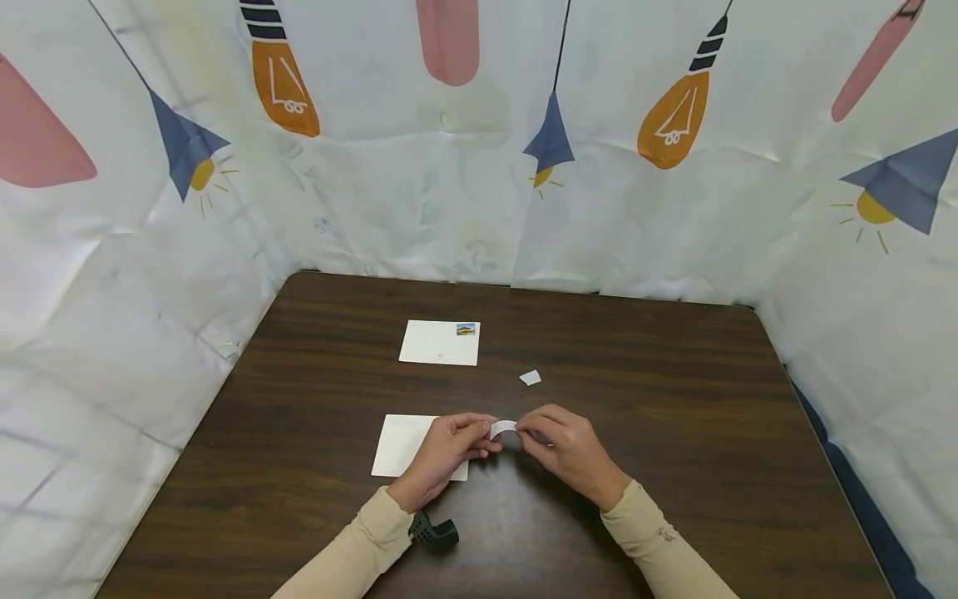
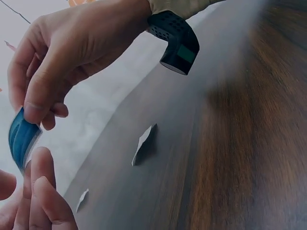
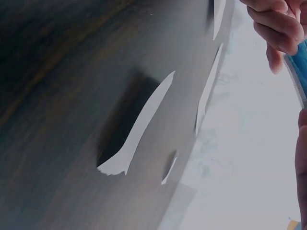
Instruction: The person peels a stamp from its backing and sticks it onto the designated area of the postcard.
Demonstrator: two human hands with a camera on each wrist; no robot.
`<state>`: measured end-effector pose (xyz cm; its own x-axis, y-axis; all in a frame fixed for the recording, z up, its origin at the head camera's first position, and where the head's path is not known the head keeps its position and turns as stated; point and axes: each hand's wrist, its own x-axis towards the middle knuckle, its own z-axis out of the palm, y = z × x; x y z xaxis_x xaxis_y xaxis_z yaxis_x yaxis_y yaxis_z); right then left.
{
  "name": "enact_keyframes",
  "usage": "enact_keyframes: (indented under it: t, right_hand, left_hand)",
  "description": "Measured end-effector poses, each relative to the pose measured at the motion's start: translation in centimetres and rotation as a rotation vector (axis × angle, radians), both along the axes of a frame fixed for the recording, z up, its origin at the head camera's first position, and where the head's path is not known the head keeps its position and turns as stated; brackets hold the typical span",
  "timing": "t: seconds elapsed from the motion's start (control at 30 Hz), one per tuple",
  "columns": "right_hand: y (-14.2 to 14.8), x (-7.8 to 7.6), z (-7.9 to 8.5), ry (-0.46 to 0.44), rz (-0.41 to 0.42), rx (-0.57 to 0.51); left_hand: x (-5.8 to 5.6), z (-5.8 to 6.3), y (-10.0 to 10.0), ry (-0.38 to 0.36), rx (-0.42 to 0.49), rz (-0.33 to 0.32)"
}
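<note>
A small curved stamp (image 1: 505, 427) is held between both hands, over the table beside the near envelope. Its white back shows in the head view, its blue printed face (image 2: 20, 139) in the left wrist view. My left hand (image 1: 452, 448) pinches one end between thumb and fingers; my right hand (image 1: 566, 449) grips the other end. The left hand and forearm partly cover the plain white envelope (image 1: 402, 443). Below the right hand lies a curled strip of white paper (image 3: 139, 127), mostly hidden in the head view.
Farther back lies a white envelope (image 1: 434, 343) bearing a picture stamp (image 1: 466, 329) in its corner. Right of it is a small white paper scrap (image 1: 530, 378). White fabric with printed lamps (image 1: 464, 200) hangs around the dark wooden table (image 1: 659, 366). A dark band (image 1: 436, 532) circles the left wrist.
</note>
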<state>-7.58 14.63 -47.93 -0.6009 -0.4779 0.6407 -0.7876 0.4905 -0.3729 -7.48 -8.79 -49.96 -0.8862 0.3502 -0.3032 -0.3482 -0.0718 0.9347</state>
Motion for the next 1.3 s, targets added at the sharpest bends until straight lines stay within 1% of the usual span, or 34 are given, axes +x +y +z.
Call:
enact_keyframes:
  t: [0.13,0.23,0.37,0.5,0.6,0.73,0.8,0.87,1.0,1.17,1.3]
  right_hand:
    - [-0.3,-0.1,0.1,-0.019,-0.025,0.003]
    - [-0.5,-0.2,0.0,-0.031,-0.033,-0.010]
    - [-0.8,-0.4,-0.1,-0.060,-0.041,-0.048]
    - [-1.2,-0.5,0.0,-0.126,-0.074,-0.077]
    - [-1.5,-0.6,0.2,-0.192,-0.099,-0.109]
    - [-2.0,-0.8,0.4,-0.305,-0.128,-0.169]
    - [-2.2,-0.9,0.5,-0.363,-0.149,-0.187]
    - [-2.5,-0.9,0.6,-0.414,-0.175,-0.196]
    - [-3.0,-1.1,0.6,-0.503,-0.214,-0.216]
    - [-3.6,-1.3,0.5,-0.646,-0.248,-0.243]
    - [-4.0,-1.6,0.4,-0.747,-0.248,-0.257]
  left_hand:
    - [0.0,0.1,-0.4,0.013,-0.017,-0.038]
    - [-0.1,0.4,-0.9,0.018,-0.047,-0.069]
    - [-0.2,0.8,-1.5,0.039,-0.120,-0.103]
    - [-0.5,1.3,-2.3,0.098,-0.209,-0.119]
    - [-0.7,1.6,-2.9,0.190,-0.295,-0.129]
    - [-0.9,2.1,-3.7,0.348,-0.494,-0.110]
    - [-0.8,2.4,-4.1,0.402,-0.594,-0.091]
    - [-0.7,2.7,-4.5,0.442,-0.670,-0.079]
    - [-0.5,3.0,-5.5,0.535,-0.771,-0.082]
    - [-0.4,2.9,-6.9,0.700,-0.909,-0.093]
    - [-0.2,2.5,-8.1,0.847,-1.013,-0.098]
